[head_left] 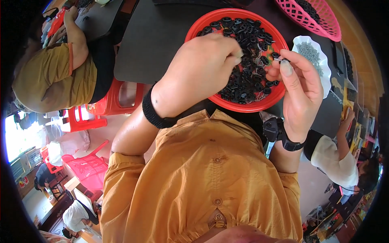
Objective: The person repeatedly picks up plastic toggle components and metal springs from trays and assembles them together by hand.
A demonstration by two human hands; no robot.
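Note:
A round red tray (279, 96) stands in front of me, full of small black plastic parts (247, 87) with holes, mixed with thin greyish bits. My left hand (202, 67) hovers over the tray's left side, its fingers bent and pinched together. Whatever those fingertips hold, if anything, is too small to make out. At the tray's right rim, my right hand (300, 83) pinches a small black part (277, 59) with a shiny metal-looking piece between thumb and fingers. The hands are apart.
A white scalloped dish (325, 60) of small grey pieces (310, 54) stands right of the tray. Beyond it is a pink basket (330, 30) with black parts. Other people sit at left and right. Red stools (115, 97) and a red chair (87, 168) stand at left.

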